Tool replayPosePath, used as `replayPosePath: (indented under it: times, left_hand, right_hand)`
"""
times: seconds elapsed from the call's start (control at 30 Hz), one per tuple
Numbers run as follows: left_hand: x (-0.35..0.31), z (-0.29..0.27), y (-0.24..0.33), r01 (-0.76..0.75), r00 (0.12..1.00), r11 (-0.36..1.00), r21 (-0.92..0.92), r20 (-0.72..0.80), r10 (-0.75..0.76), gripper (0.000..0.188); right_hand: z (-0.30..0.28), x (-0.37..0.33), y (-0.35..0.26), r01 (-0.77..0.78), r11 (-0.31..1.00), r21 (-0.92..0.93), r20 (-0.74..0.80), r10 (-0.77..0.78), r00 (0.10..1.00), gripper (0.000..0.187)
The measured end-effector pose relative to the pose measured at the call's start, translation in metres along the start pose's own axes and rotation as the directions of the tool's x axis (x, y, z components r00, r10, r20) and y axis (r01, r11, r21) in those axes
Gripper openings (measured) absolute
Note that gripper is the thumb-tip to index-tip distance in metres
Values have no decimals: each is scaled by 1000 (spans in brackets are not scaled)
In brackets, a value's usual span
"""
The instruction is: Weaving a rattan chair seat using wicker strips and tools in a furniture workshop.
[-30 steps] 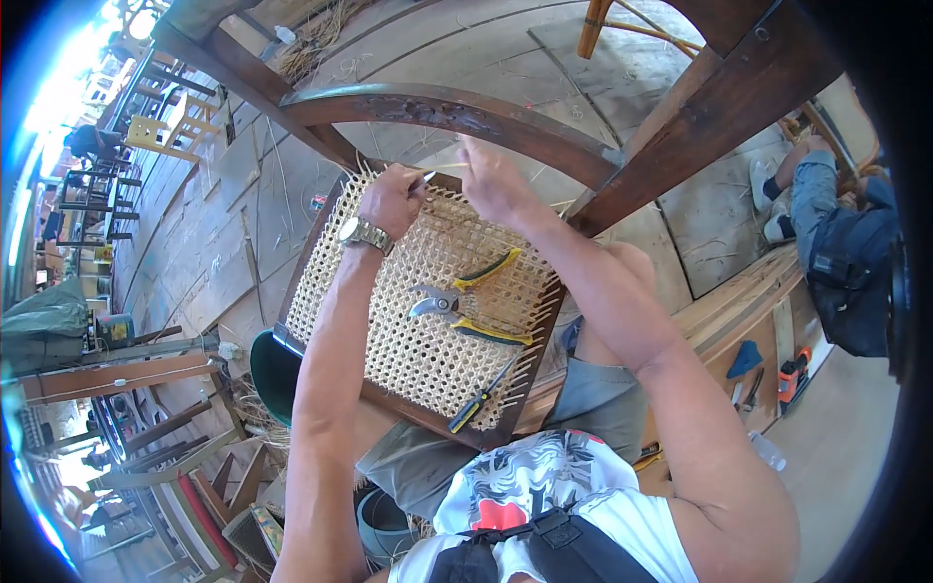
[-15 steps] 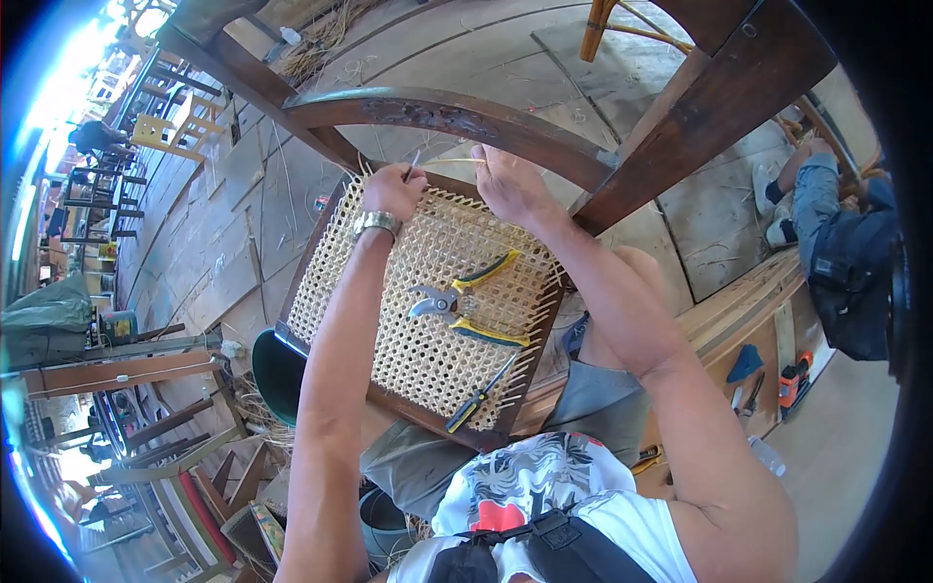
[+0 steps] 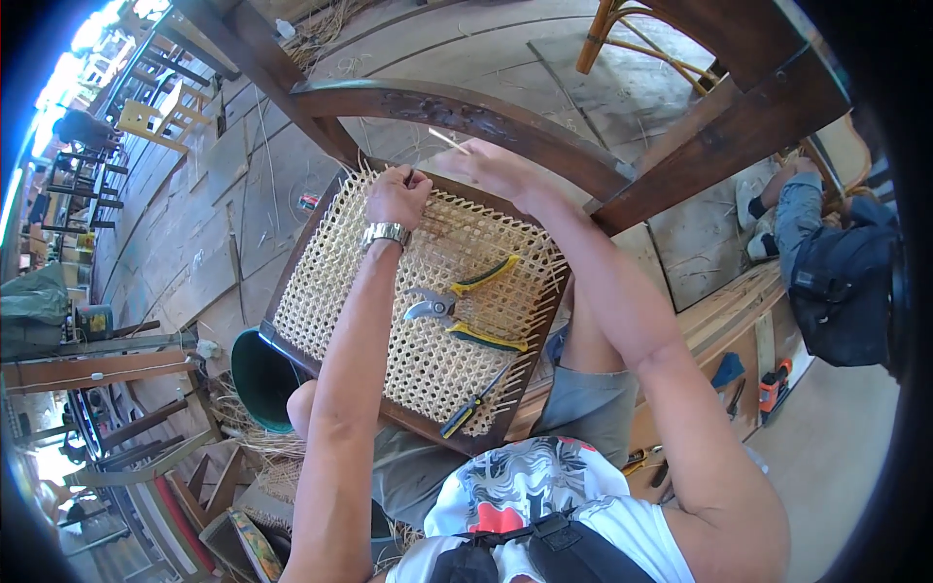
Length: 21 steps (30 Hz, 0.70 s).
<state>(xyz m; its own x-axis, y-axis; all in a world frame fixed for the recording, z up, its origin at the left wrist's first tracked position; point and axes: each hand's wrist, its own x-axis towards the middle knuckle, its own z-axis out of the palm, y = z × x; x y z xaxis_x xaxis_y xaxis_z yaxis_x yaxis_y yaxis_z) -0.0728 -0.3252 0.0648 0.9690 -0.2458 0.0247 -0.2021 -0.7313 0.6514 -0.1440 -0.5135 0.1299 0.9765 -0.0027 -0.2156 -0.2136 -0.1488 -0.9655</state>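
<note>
A woven cane seat panel (image 3: pixel 374 321) in a dark wood chair frame (image 3: pixel 466 117) lies over my lap. My left hand (image 3: pixel 397 197) is closed in a pinch at the panel's far edge, near loose strand ends; what its fingers hold is hidden. To its right, above the same edge, my right hand (image 3: pixel 491 173) is partly smeared by motion. From its fingers a thin pale cane strand (image 3: pixel 447 141) sticks out up and to the left. Pruning shears (image 3: pixel 442 307) with yellow-and-black handles lie spread on the weave, and a small screwdriver-like tool (image 3: pixel 471 408) rests nearer me.
A dark green bucket (image 3: pixel 260 379) stands left of the seat. Wooden planks (image 3: pixel 724 316) run along the right, with an orange-and-black tool (image 3: pixel 773 389) on the bench. Another person's legs (image 3: pixel 802 209) show at the right. Chair parts (image 3: pixel 185 496) are piled lower left.
My right hand has moved left toward my left hand, and the strand at its fingers now points upward. The view has shifted slightly; the shears and small tool remain on the weave.
</note>
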Motion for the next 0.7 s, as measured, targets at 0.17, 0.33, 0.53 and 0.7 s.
replayPosePath:
  times: [0.17,0.33,0.53,0.7]
  left_hand:
    - [-4,-15,1,189,979,928,-322,132,-154,20]
    - [-10,-51,-7,247,954,679,-691,296,-46,32]
    - [-7,-48,-38,167,972,755,-634,-24,-235,21]
    - [-14,-63,-10,178,958,938,-297,-167,-235,32]
  right_hand:
    - [11,42,0,81,984,-161,126,-61,990,38]
    - [20,50,18,188,942,-279,279,-108,954,24]
    - [53,66,11,278,887,-368,282,-178,943,23]
    - [41,76,8,293,855,-428,209,-222,952,19]
